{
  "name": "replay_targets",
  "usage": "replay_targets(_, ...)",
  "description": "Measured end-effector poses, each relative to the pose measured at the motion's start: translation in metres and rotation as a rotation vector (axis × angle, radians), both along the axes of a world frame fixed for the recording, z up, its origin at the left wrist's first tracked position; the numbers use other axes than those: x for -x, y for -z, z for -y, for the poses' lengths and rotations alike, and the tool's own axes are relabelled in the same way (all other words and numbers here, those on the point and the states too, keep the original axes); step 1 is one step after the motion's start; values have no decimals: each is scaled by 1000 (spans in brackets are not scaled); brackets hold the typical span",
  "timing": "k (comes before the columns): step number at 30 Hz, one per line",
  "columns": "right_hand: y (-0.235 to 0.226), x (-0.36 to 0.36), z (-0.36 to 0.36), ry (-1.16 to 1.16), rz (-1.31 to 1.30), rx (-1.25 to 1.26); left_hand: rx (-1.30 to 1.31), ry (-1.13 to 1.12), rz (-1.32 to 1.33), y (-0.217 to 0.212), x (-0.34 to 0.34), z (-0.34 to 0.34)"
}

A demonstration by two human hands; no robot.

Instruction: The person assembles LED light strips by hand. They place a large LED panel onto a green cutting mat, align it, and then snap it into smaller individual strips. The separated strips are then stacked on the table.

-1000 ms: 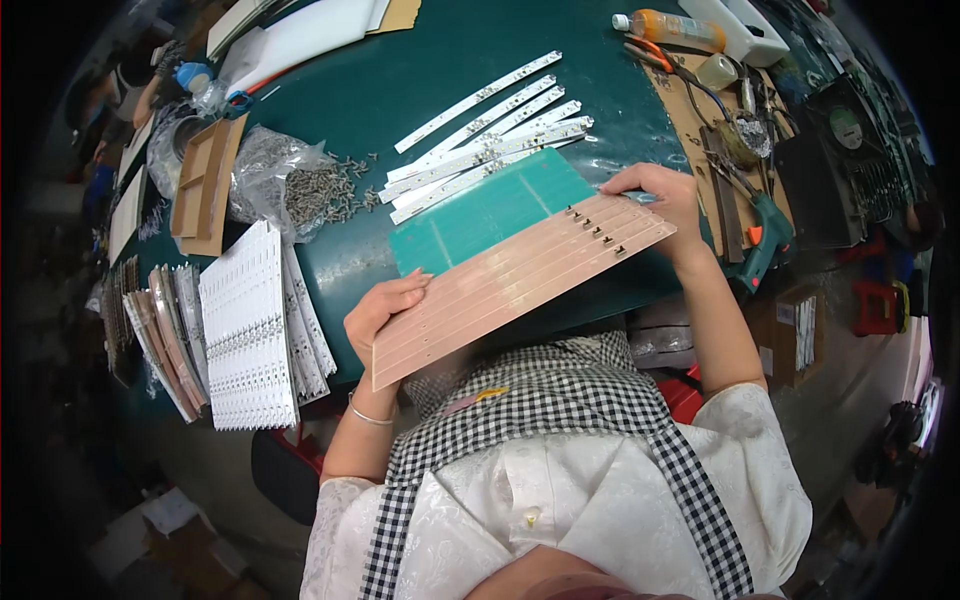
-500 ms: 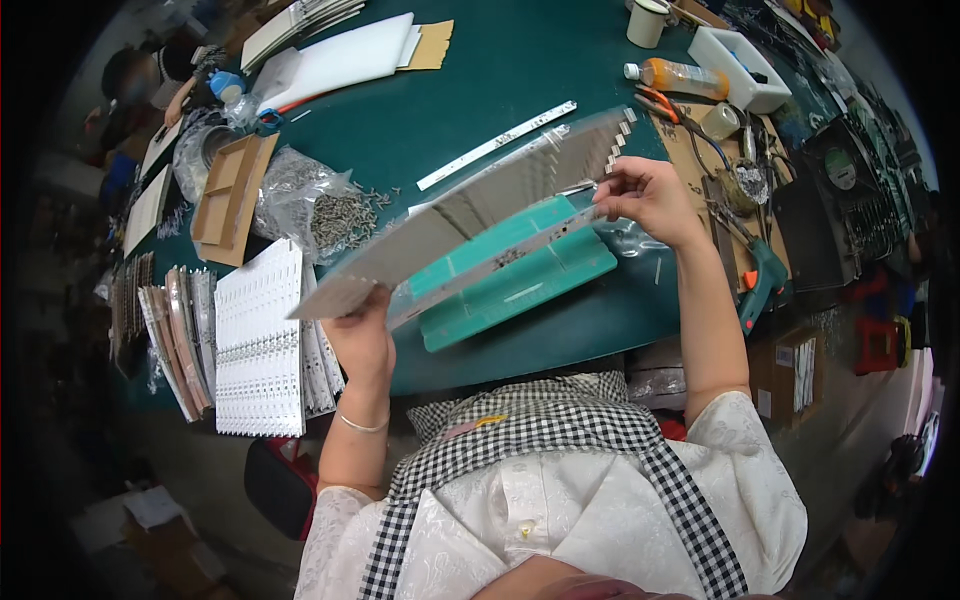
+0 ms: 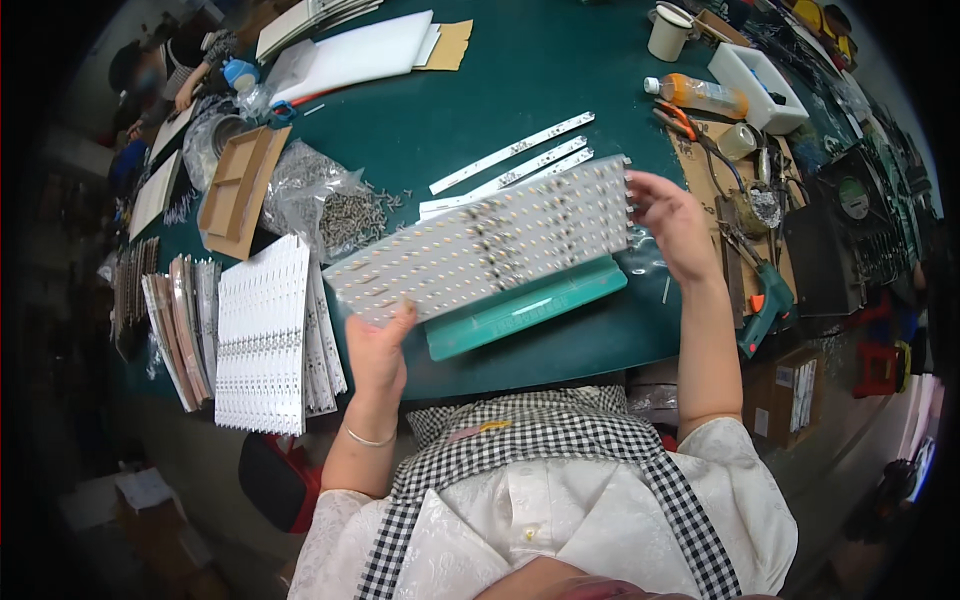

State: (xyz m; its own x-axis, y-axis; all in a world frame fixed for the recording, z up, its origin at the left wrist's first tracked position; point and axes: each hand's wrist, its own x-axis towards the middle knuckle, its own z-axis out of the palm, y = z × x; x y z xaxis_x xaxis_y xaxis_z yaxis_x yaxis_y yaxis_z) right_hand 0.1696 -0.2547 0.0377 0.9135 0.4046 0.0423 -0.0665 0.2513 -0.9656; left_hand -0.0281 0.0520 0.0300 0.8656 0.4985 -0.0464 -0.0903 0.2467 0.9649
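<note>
A pale grey panel of joined LED strip boards (image 3: pixel 480 245), dotted with rows of small yellowish spots, is held at a slant in front of me. My left hand (image 3: pixel 378 350) grips its lower left corner, thumb on top and the other fingers underneath. At the panel's right end, my right hand (image 3: pixel 672 222) has its fingers curled against the notched edge. Below the panel lies a green plastic fixture (image 3: pixel 525 310), its far part covered. Just beyond the panel, several narrow white strips (image 3: pixel 510 153) lie side by side on the table.
Screws (image 3: pixel 352 218) spill from a plastic bag beside a cardboard tray (image 3: pixel 240 195). White board panels (image 3: pixel 262 340) stand stacked at left. To the right are an orange bottle (image 3: pixel 700 95), a white foam box (image 3: pixel 758 88), pliers (image 3: pixel 680 120) and a green-handled tool (image 3: pixel 768 305).
The panel has turned from nearly edge-on to face up, covering more of the green fixture. More white strips show behind it. My right hand has shifted slightly right.
</note>
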Motion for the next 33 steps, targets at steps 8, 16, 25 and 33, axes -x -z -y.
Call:
replay_targets(8, -10, 9, 2, -113, 86, 398, -105, 153, -45, -1, -3, -4)
replay_targets(16, -20, 6, 6, -220, 77, 422, -126, 216, -87, -7, -14, 1)
replay_targets(25, -25, 15, 15, -238, 325, 686, -403, 162, -102, 7, 2, 0)
replay_targets(33, -28, 9, 6, -262, 191, 572, -75, 201, -108, -1, -14, 1)
